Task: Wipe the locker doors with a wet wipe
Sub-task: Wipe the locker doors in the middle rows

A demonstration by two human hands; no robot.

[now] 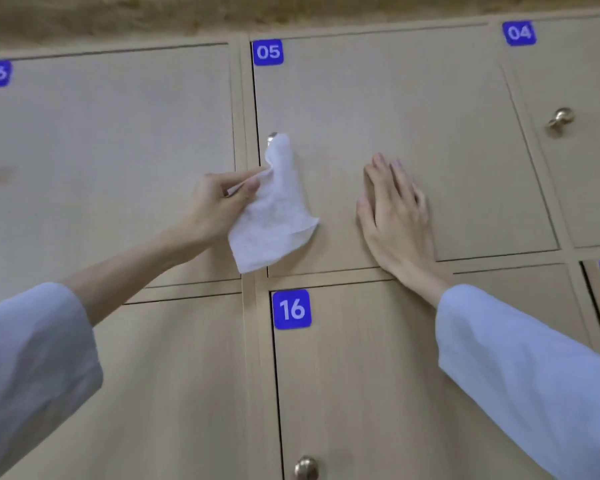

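Note:
A wall of light wooden lockers fills the view. Locker door 05 [413,109] is in the centre, with a blue number label at its top left. My left hand [219,202] pinches a white wet wipe [274,216] between thumb and fingers. The wipe's upper tip is draped over the metal knob [273,137] of door 05, and most of the knob is hidden. My right hand [392,213] lies flat on door 05 with straight fingers, to the right of the wipe.
Door 06 [111,161] is at the left, door 04 [575,150] with a brass knob [561,120] at the right. Door 16 [361,375] is below, with its knob [306,467] at the bottom edge. Light sleeves cover both forearms.

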